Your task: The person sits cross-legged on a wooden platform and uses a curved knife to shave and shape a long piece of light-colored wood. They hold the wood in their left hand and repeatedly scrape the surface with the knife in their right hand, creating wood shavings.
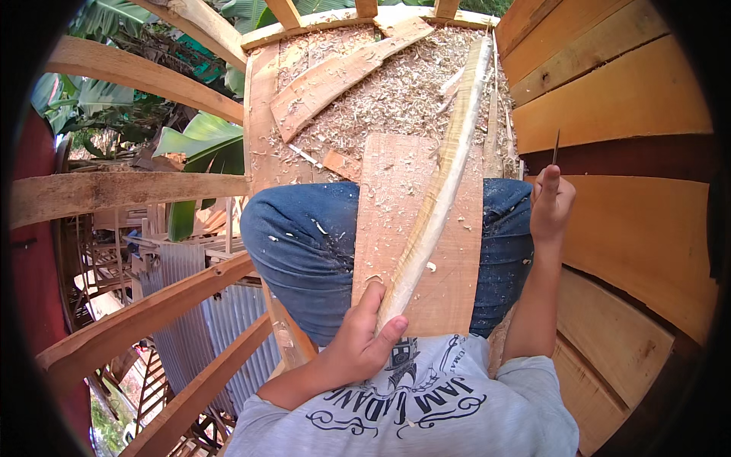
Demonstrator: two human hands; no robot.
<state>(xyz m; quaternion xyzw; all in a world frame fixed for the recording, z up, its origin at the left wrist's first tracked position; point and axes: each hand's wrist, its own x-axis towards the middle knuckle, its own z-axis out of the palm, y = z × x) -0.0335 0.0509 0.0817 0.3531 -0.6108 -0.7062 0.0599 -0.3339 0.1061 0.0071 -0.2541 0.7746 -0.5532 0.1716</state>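
My left hand [364,335] is closed around the near end of a long, slightly curved wooden stick [440,194]. One side of the stick is pale and smooth, the other yellowish and grained. It slants away from me to the far right, over a flat wooden board [388,228] that lies across my lap. Off to the right, apart from the stick, my right hand [550,204] grips a knife [557,146]. Its thin dark blade points up and away, while its handle is hidden in the fist.
Wood shavings [343,126] cover the plank floor beyond my knees, with a curved plank [343,76] and a small wooden offcut [342,164] among them. A plank wall [609,99] stands close on the right. Wooden rails [137,188] run along the left, with corrugated sheets [179,297] below.
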